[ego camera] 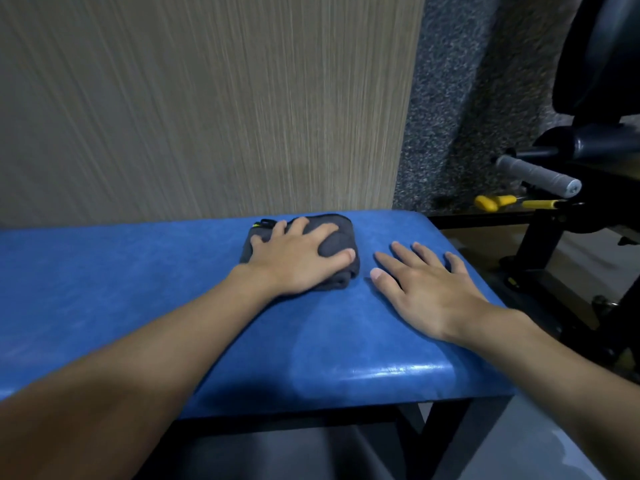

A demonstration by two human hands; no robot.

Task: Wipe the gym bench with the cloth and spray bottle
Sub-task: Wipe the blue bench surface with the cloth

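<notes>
While the left hand (298,259) curls over the cloth (333,247) on the counter (138,271), the right hand (427,287) lies flat beside it. Its fingers are spread, holding nothing.

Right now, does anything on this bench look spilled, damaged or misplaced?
Nothing stands out. The left hand grips the folded grey cloth on the blue bench; the right hand lies flat beside it. No spray bottle shows.

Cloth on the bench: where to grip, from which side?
Grip the cloth at its thick folded middle from above, fingers over the far edge, thumb on the right fold, as the left hand does. It lies flat on the bench, so its sides likely offer little.
</notes>
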